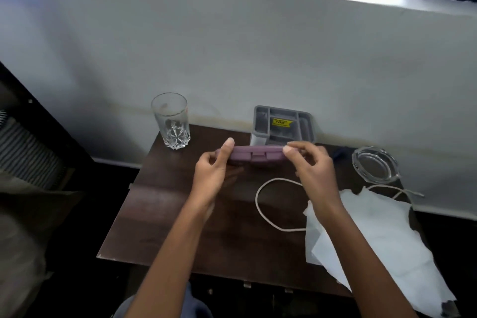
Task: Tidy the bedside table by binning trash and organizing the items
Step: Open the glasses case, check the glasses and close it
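Dark brown wooden bench [167, 214], set against a white wall. At the rear left stands an upright clear tumbler with a cut-glass base [171, 121]. At the rear centre is a grey plastic compartment organiser [282, 124] bearing a yellow label [282, 122] whose print is too blurred to read. To the right sits a round clear glass ashtray [374, 165]. A white cord [260, 204] loops across the bench surface, partly under crumpled white tissue sheets [374, 235] that overhang the near right corner.

A flat mauve plastic case [258, 153], seen edge-on, is held level above the bench, just in front of the organiser. The left hand [211, 170] pinches its left end and the right hand [312, 162] pinches its right end, thumbs uppermost.
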`<control>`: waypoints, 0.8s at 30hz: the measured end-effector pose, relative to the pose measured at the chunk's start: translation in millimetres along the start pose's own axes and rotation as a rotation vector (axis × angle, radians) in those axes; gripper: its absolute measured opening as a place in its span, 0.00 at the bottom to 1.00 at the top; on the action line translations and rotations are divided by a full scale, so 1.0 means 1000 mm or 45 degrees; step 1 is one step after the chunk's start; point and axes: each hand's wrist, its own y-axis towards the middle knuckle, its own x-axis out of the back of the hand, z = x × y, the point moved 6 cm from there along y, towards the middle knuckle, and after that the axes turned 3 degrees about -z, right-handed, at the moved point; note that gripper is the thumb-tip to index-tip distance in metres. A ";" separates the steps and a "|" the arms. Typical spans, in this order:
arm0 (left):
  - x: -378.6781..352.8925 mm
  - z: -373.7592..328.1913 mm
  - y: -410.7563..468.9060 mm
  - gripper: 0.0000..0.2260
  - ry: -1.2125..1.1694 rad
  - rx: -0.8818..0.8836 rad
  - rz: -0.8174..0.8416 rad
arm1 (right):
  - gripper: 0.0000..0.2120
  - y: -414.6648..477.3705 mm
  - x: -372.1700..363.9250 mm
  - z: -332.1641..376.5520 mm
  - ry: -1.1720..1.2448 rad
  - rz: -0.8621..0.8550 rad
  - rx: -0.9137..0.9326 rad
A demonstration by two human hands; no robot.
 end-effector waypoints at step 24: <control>-0.048 -0.014 -0.038 0.14 1.102 -0.917 0.159 | 0.18 0.000 0.007 -0.015 0.354 -0.167 -0.124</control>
